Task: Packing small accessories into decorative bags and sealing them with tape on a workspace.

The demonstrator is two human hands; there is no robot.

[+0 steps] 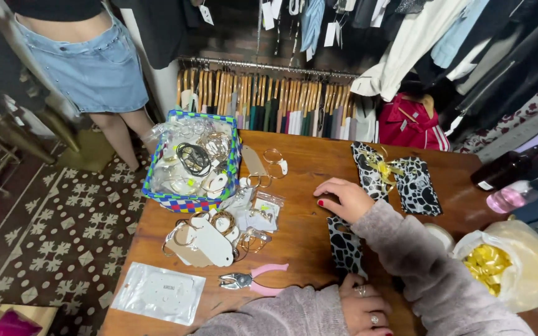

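**Desk:** What can't you make out from the head view?

**Me:** Quite a bit. I see my left hand (362, 305) only in part: it sits at the bottom edge, wrist cut off, with rings on two fingers. It rests on the near end of the black-and-white patterned pouch (345, 244), fingers curled over it, but I cannot tell whether it grips or only presses. My right forearm in its fuzzy grey sleeve (418, 261) crosses the pouch's right side and hides whatever lies under it.

**Desk:** And the right hand?

**Me:** My right hand (344, 198) lies just beyond the pouch's far end, palm down on the wooden table (306, 162), fingers loosely spread and holding nothing.

**Desk:** How does the pouch look?

**Me:** Flat, narrow, glossy, blotched like animal print. Further out from it lie two more patterned pouches (400, 180), with a yellow ribbon (382, 167) on top.

**Desk:** Anything else near it?

**Me:** Left of the pouch, pink-handled pliers (251, 280) and a heap of bangles on card tags (210, 239); beyond those a checked basket (191, 202), its contents a tangle I can't sort out. To the pouch's right, a plastic bag of yellow bows (512, 264), partly cut by the frame. A person in a denim skirt (94, 68) stands far left, visible only from waist to knee.
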